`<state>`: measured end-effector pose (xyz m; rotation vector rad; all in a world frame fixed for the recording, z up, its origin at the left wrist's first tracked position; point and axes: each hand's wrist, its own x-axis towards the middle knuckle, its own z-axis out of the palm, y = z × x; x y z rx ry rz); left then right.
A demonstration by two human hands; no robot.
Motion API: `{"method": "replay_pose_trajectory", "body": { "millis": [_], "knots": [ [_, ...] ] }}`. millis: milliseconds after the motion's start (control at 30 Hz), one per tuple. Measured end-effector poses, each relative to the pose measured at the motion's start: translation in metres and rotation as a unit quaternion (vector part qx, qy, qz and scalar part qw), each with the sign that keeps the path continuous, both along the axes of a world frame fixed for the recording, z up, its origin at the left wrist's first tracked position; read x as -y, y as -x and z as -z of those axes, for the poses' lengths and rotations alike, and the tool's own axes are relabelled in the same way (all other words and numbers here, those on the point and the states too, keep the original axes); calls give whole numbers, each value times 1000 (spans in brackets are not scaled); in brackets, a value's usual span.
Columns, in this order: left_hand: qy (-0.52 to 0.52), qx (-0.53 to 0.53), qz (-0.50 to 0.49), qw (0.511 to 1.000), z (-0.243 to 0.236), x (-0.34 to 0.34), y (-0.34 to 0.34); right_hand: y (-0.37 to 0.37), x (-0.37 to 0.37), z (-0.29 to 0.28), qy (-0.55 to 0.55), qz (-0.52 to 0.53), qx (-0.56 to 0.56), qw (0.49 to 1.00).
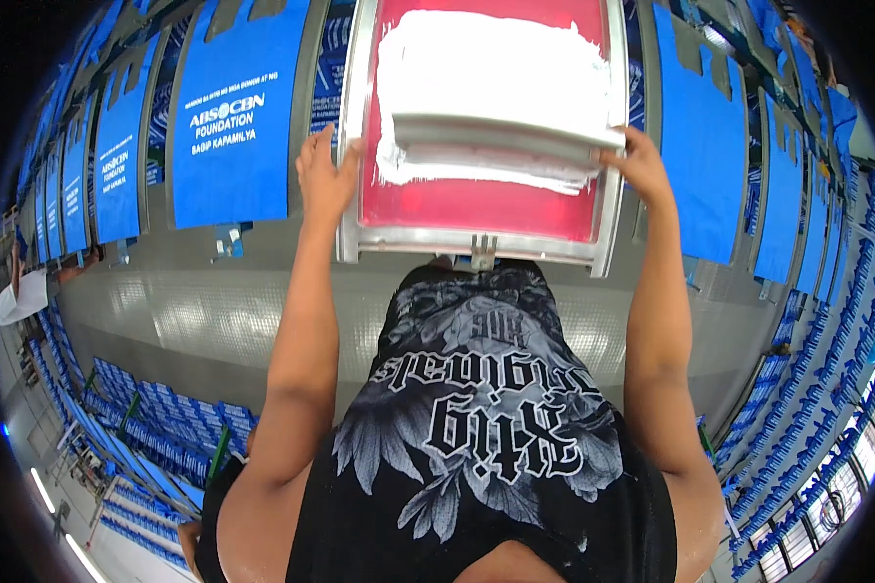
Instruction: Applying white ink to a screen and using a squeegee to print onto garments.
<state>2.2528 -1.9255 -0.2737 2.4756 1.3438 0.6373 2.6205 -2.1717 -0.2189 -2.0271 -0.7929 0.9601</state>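
Fingers point(634, 139) of right hand point(647, 173) grip squeegee point(496, 131) by right edge of frame point(408, 241), seemingly for control; left hand point(328, 183) spread at left edge, I judge for steadying.

Blue bags point(231, 170) with white print lie in a row along the left, and blue bags with plain faces point(700, 160) form a matching row along the right. Dense ranks of blue pieces point(156, 413) fill the lower left near a green post point(218, 454), with more blue tiers point(797, 428) curving along the right rim. A co-worker's white garment point(21, 299) shows at the far left, lit tube lights point(42, 491) sit toward the lower-left rim, and a barred window point(797, 554) shows at the lower right.
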Motion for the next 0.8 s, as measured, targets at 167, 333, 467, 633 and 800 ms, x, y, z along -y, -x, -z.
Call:
{"method": "replay_pose_trajectory", "body": {
  "millis": [167, 333, 467, 633, 800],
  "knots": [
    [40, 33, 298, 953, -101, 39, -48, 88, 25, -36, 59, -162, 418, 892],
    [124, -250, 339, 899, -118, 6, -99, 54, -1, -42, 80, -188, 353, 913],
    [-46, -112, 288, 950, -93, -51, -150, -10, -73, -28, 33, -152, 473, 867],
    [-13, -140, 279, 950, -26, -39, -141, -4, -79, 26, 62, -204, 524, 825],
    [93, -152, 264, 948, -77, 40, -53, 65, 6, -38, 39, -219, 375, 900]
  ]
}}
